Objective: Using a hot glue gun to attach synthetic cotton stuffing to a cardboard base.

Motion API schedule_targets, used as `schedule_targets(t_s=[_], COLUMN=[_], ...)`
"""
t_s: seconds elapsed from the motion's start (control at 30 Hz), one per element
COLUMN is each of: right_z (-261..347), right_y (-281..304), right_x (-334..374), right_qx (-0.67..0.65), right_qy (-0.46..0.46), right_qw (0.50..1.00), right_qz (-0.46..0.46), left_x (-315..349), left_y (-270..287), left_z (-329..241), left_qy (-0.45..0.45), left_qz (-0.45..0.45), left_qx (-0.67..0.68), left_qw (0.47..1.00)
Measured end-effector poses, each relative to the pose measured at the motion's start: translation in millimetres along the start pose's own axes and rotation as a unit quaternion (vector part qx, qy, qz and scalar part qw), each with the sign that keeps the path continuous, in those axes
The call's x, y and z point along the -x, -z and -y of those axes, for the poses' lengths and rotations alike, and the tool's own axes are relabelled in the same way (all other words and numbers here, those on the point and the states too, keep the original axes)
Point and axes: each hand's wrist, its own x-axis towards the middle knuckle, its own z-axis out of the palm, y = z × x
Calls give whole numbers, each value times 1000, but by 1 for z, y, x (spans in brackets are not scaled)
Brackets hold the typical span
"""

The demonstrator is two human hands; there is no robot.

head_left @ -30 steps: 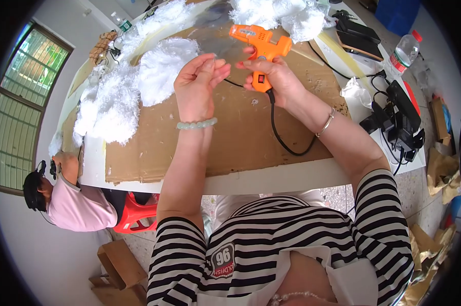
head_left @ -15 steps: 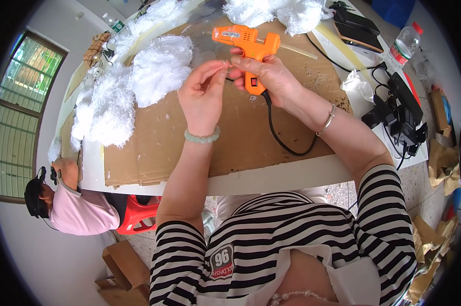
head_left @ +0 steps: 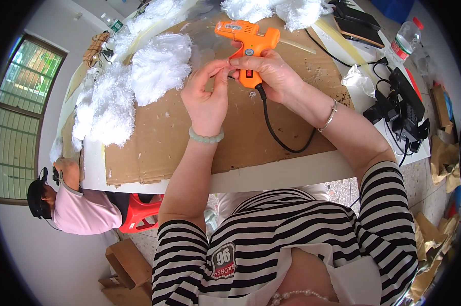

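My right hand (head_left: 269,74) grips the handle of an orange glue gun (head_left: 247,40), its nozzle pointing left above a brown cardboard sheet (head_left: 169,137). The gun's black cord (head_left: 274,133) loops down over the cardboard. My left hand (head_left: 207,96), with a pale green bead bracelet on the wrist, is raised next to the gun's handle, fingertips pinched together against my right fingers; whether they hold anything is too small to tell. A pile of white fluffy stuffing (head_left: 159,65) lies just left of my hands.
More white stuffing (head_left: 104,108) lies along the table's left side and at the far edge (head_left: 271,9). A plastic bottle (head_left: 406,38), black devices with cables (head_left: 404,104) and crumpled tissue (head_left: 359,80) lie at right. Another person in pink (head_left: 77,209) sits lower left by a red stool (head_left: 138,213).
My right hand has drawn the glue gun left and nearer to me. My left hand's fingers have closed in against it.
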Motion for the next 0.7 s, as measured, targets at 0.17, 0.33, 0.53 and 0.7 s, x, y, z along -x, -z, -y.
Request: schedule_targets(t_s=[0.17, 0.33, 0.53, 0.7], right_z=[-2, 1, 6, 5], right_y=[5, 2, 8, 11], right_x=[-2, 0, -4, -10], right_qx=[45, 100, 172, 148], right_qy=[36, 43, 85, 99], right_qw=[998, 994, 980, 983], right_qz=[-3, -27, -53, -46], left_x=[0, 0, -3, -11], left_y=[1, -1, -3, 14], left_z=[-3, -3, 3, 17], left_qy=[-49, -74, 27, 77], left_qz=[9, 15, -63, -146], left_qx=[-84, -115, 47, 79], left_qw=[995, 991, 997, 983])
